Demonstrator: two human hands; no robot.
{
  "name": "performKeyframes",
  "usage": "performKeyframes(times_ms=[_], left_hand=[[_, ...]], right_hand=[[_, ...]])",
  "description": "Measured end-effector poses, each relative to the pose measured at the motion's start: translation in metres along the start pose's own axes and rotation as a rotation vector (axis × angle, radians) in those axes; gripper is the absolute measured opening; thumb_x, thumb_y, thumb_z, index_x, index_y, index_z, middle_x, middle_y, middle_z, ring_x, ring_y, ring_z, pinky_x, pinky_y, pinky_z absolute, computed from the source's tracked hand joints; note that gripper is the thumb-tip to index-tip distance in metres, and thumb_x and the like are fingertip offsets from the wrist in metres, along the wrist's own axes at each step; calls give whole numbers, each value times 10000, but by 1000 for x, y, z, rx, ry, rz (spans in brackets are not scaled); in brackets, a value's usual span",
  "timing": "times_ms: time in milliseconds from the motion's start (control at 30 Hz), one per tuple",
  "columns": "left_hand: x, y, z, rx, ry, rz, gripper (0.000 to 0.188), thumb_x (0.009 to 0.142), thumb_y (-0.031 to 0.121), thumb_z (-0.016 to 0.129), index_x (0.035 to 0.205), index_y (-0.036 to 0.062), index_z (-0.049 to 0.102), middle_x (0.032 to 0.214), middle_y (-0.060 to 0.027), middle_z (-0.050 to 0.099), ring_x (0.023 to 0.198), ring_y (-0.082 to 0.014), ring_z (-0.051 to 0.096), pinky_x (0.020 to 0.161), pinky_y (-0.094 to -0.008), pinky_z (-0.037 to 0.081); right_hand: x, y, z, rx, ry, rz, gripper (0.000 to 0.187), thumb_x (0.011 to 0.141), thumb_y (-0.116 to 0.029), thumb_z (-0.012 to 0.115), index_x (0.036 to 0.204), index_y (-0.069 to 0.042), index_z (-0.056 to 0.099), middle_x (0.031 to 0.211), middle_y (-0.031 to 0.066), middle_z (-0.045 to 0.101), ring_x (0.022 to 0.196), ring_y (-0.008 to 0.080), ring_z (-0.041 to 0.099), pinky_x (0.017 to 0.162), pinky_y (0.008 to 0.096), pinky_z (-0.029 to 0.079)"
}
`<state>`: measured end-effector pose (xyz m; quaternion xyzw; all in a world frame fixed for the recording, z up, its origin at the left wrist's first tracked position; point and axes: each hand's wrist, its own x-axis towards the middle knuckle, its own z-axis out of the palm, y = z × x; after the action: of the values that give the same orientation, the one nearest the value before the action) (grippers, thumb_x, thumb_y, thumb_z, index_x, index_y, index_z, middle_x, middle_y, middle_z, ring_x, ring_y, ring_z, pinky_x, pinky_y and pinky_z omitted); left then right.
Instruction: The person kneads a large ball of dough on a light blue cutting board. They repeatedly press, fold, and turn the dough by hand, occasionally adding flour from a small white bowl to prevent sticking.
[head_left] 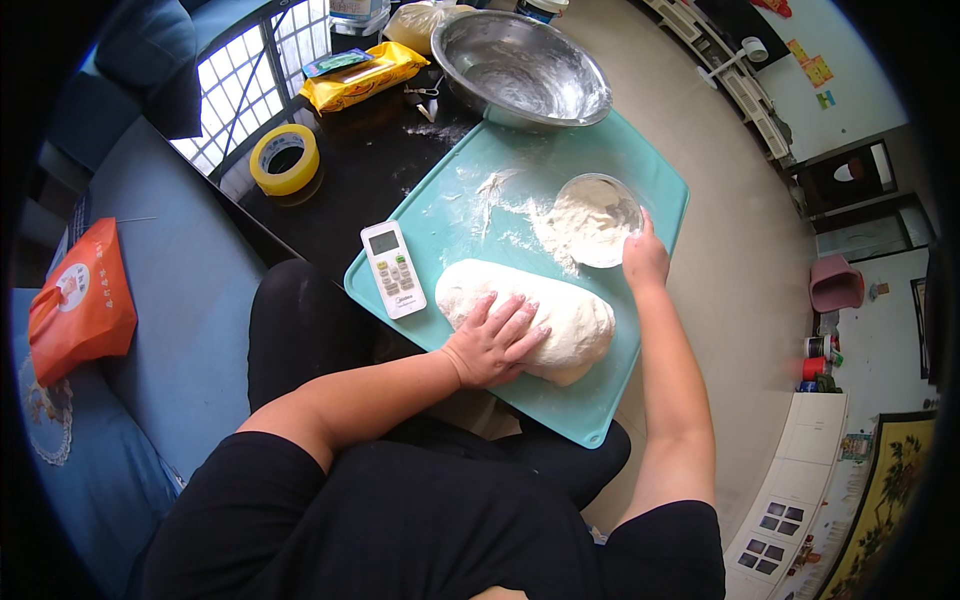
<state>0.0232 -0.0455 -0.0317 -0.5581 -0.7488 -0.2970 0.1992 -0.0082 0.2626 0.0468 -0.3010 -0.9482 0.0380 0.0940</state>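
A thick white log of dough lies on the teal board. My left hand rests on the dough's near left part, fingers spread and dusted with flour. In my right hand is the rim of a clear round bowl, tilted on its side above the board. White flour shows inside the bowl and has spilled out at its left, just beyond the dough. More flour is smeared farther up the board.
A white remote control lies on the board's left edge. A large metal bowl overlaps the far edge. On the black table are yellow tape and a yellow packet. An orange bag sits on the blue sofa at left.
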Motion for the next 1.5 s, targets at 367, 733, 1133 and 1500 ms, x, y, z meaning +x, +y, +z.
performKeyframes(times_ms=[367, 733, 1133, 1500], left_hand=[[0, 0, 5, 18, 33, 1, 771, 659, 455, 678, 1334, 150, 461, 1348, -170, 457, 1262, -350, 422, 1041, -574, 236], [0, -2, 3, 16, 4, -11, 767, 663, 461, 673, 1332, 154, 459, 1352, -163, 456, 1257, -346, 427, 1047, -580, 226], [1, -2, 3, 29, -15, 0, 734, 667, 461, 668, 1309, 165, 469, 1349, -160, 457, 1262, -341, 422, 1058, -576, 214], [-1, -2, 6, -17, 3, -17, 792, 674, 438, 634, 1374, 149, 402, 1379, -159, 420, 1287, -336, 385, 1051, -580, 234]], right_hand=[[34, 35, 27, 1088, -465, 677, 98, 831, -128, 438, 893, -94, 506, 599, 36, 469, 397, 116, 348, 362, 288, 263], [46, 6, 74, 1431, -152, 950, 422, 901, -500, 547, 942, -82, 508, 741, 61, 572, 580, 166, 545, 479, 315, 440], [24, -96, 60, 257, -461, -435, 227, 769, -236, 690, 938, -86, 668, 988, 120, 624, 919, 285, 603, 803, 366, 479], [9, -106, 43, 168, -341, -529, 174, 829, -201, 620, 873, -34, 605, 946, 124, 613, 925, 319, 575, 779, 393, 469]])
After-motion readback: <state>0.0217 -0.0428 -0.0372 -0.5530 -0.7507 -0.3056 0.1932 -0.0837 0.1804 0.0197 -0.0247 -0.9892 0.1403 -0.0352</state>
